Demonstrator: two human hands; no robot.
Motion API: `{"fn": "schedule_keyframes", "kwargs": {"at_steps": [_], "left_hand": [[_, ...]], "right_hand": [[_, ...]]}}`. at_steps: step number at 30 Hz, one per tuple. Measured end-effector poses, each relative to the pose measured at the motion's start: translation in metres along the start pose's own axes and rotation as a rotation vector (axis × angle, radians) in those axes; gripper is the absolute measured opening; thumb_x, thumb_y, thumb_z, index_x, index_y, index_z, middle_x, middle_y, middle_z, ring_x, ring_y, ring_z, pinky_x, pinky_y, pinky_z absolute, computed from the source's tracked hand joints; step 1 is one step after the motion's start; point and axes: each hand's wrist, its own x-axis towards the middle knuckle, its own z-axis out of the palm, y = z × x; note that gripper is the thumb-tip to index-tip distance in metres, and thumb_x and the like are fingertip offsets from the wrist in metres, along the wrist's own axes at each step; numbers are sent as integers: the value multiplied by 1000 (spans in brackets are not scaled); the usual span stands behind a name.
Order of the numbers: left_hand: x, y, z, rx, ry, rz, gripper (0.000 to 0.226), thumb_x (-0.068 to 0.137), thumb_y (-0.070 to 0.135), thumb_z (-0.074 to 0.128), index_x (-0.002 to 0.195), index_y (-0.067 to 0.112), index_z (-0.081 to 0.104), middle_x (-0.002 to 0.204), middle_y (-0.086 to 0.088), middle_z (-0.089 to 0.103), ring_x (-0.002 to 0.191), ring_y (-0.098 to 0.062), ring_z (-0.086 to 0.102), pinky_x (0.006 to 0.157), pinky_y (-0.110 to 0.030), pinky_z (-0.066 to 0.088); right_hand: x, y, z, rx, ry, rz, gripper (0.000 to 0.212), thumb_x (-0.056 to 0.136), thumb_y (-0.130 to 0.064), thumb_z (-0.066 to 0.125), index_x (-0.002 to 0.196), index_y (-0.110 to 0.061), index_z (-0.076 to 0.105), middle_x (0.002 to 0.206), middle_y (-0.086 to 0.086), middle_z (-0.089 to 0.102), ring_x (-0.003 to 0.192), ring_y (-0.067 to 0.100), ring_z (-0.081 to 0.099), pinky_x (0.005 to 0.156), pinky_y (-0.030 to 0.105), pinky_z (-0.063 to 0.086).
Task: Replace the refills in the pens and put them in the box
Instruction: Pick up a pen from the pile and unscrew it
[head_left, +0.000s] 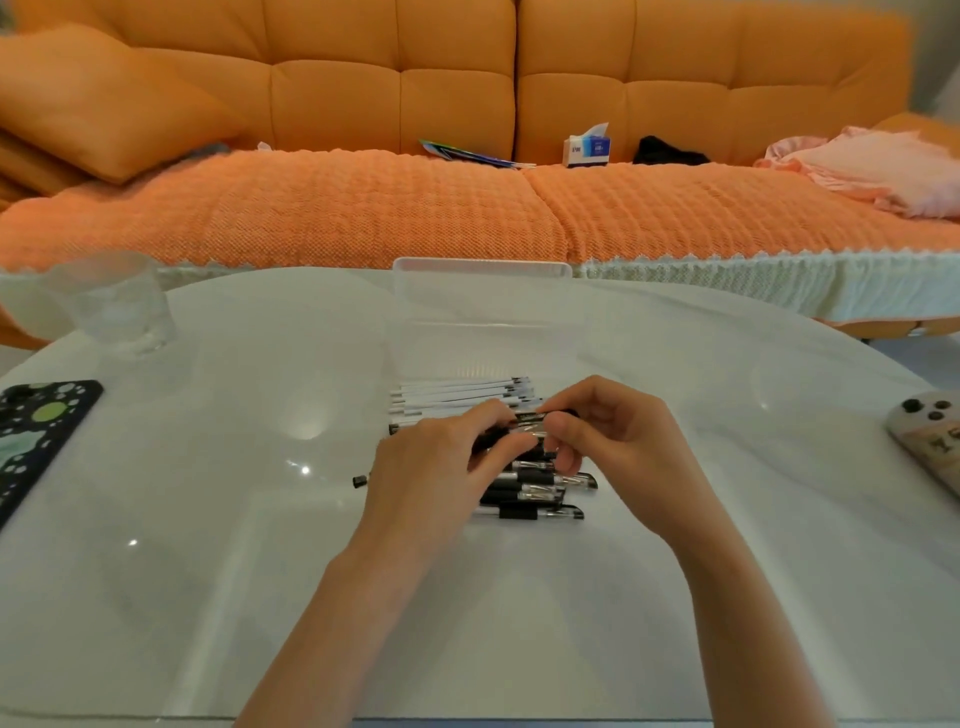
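Note:
Both hands meet over the middle of the white table (675, 597). My left hand (441, 467) and my right hand (608, 431) hold one black-capped pen (532, 423) between their fingertips, the right one pinching its clip end. Below them lies a row of several black and clear pens (540, 493). Several white refills (457, 397) lie side by side just beyond the hands. A clear plastic box (483, 312) stands open behind the refills. A small black pen part (359, 480) lies left of my left hand.
A clear glass (117, 306) stands at the table's far left. A phone in a black spotted case (36, 431) lies at the left edge, another phone (930, 436) at the right edge. An orange sofa (467, 197) with a tissue box (587, 148) runs behind the table.

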Motion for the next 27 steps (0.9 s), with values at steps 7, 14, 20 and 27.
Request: {"fn": "schedule_keyframes", "kwargs": {"at_steps": [7, 14, 20, 27], "left_hand": [[1, -7, -9, -65, -79, -58, 24, 86, 56, 50, 101, 40, 41, 80, 18, 54, 69, -4, 56, 55, -8, 31], [0, -4, -1, -122, -92, -39, 19, 89, 43, 56, 95, 38, 38, 92, 18, 61, 83, -2, 60, 65, -11, 38], [-1, -5, -3, -145, -79, -27, 14, 85, 42, 63, 88, 38, 50, 78, 31, 50, 78, 16, 50, 67, 1, 35], [0, -4, 0, -195, -37, 48, 11, 82, 38, 66, 89, 35, 60, 94, 20, 61, 86, 3, 55, 76, -18, 48]], "right_hand": [[-4, 18, -30, -280, 154, 151, 10, 82, -8, 70, 83, -16, 64, 74, 0, 71, 75, 14, 68, 70, 27, 53], [-6, 19, -32, -514, 56, 243, 11, 79, -25, 74, 71, -29, 67, 82, -4, 64, 83, 12, 46, 63, 18, 32], [-4, 23, -28, -603, 10, 310, 9, 81, -24, 72, 75, -30, 69, 80, -10, 62, 87, 11, 43, 63, 17, 32], [-2, 12, -24, -440, 173, 176, 23, 86, -40, 61, 77, -24, 73, 81, -7, 67, 74, 10, 54, 62, 10, 37]]}}
